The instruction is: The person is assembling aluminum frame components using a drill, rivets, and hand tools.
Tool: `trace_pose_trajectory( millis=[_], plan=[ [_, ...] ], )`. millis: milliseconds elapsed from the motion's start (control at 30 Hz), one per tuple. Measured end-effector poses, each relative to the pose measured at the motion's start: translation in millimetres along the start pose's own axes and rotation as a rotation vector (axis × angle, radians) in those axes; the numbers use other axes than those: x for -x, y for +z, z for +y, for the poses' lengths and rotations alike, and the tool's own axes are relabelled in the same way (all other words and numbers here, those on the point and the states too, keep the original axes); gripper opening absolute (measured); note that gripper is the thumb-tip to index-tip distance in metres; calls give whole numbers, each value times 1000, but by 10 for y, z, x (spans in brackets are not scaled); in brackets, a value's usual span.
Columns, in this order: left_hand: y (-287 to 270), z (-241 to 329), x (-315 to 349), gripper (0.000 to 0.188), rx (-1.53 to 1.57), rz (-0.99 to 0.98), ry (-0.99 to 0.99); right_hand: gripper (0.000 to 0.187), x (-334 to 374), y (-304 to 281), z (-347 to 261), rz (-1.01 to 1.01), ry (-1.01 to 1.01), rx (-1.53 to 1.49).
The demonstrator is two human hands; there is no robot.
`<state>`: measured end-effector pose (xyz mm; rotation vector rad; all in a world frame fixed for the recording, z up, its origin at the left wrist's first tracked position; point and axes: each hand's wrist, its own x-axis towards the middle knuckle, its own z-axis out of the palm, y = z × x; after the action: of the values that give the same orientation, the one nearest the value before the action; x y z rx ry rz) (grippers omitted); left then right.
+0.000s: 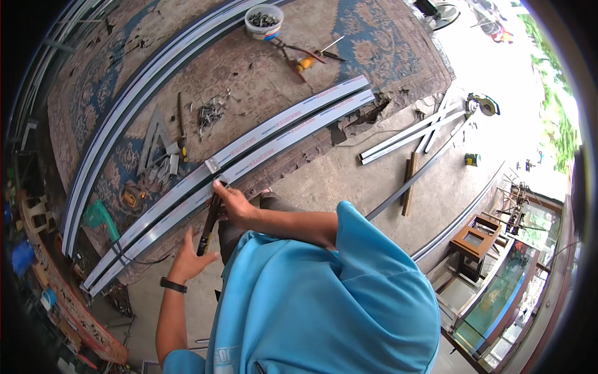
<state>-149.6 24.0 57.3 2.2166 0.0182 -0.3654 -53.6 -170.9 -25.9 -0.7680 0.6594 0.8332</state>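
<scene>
My right hand [235,204] is at the near edge of two long, film-covered metal profiles [269,149], its fingers closed around the upper end of a dark, narrow bar-like tool [209,225]. What kind of tool it is I cannot make out. A fingertip of that hand reaches the nearer profile, beside a small metal bracket [213,164] that sits across the farther one. My left hand [185,258], with a black band on its wrist, is by the tool's lower end, thumb and fingers spread and holding nothing.
On the worn carpet [261,81] lie a set square [152,146], loose screws [213,112], a screwdriver [181,128], pliers [289,56] and a green power tool [101,219]. A tub of hardware [263,22] stands farther back. White profiles [411,134] and a circular saw [483,105] are right.
</scene>
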Motion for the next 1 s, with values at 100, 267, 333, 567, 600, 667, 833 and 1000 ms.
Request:
trace_pose_trajectory(
  millis=[100, 267, 333, 567, 600, 667, 833, 1000],
  plan=[
    [169, -149, 57, 50, -38, -279, -195, 59, 118, 121, -11, 33, 44, -14],
    [457, -324, 47, 49, -191, -61, -223, 62, 72, -21, -20, -30, 67, 50],
    [225, 36, -160, 44, -376, -246, -288, 59, 54, -96, -42, -9, 65, 31],
    [122, -62, 64, 83, 65, -105, -168, 57, 103, -45, -130, -84, 122, 45],
    [220, -266, 109, 72, -329, -6, 112, 58, 73, -48, -94, -61, 107, 48],
    [279, -117, 26, 60, -197, -141, -165, 57, 70, -45, -94, -22, 102, 46],
    [459, -180, -9, 47, -113, -46, -382, 53, 74, 18, -114, -75, 103, -7],
    [51, 67, 173, 40, -205, 1, -152, 52, 355, 382, -151, -316, 172, -74]
  ],
)
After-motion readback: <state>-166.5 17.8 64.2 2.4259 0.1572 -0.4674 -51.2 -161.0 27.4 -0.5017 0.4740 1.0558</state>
